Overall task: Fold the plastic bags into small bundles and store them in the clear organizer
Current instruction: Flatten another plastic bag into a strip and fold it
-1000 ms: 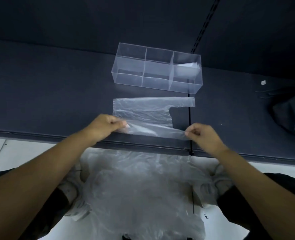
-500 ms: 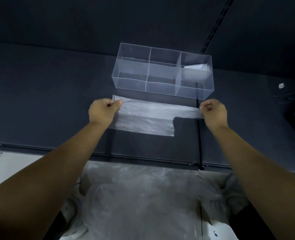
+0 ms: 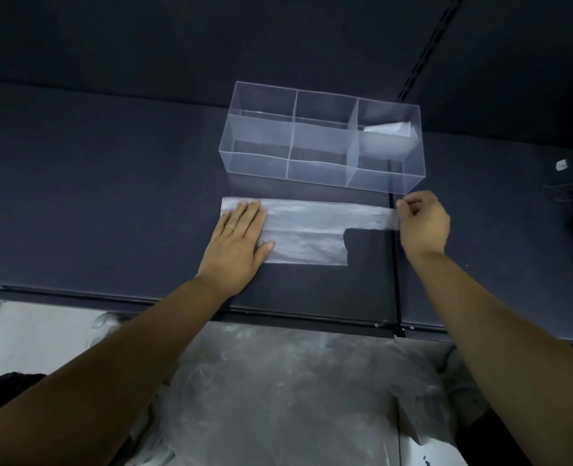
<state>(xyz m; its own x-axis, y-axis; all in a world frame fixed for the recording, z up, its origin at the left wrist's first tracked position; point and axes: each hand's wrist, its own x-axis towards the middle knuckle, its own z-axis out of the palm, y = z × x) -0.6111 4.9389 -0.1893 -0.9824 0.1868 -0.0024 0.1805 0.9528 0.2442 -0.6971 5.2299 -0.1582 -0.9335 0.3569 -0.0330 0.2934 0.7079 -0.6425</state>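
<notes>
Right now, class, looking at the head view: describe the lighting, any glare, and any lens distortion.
Head view: dim, even light with no hard shadows; the dark table swallows detail, while the plastic bag reads pale against it. Head view: a faint sheen on the clear organizer walls, no harsh glare. Head view: wide-angle lens, so the table's front edge bows slightly and the forearms look stretched at the bottom.

Dim, soft focus, wide-angle edge distortion

A dark matte tabletop point(image 3: 110, 196) meets a dark wall point(image 3: 177, 35) bearing a slotted rail point(image 3: 426, 52); pale floor point(image 3: 26, 331) lies below.
</notes>
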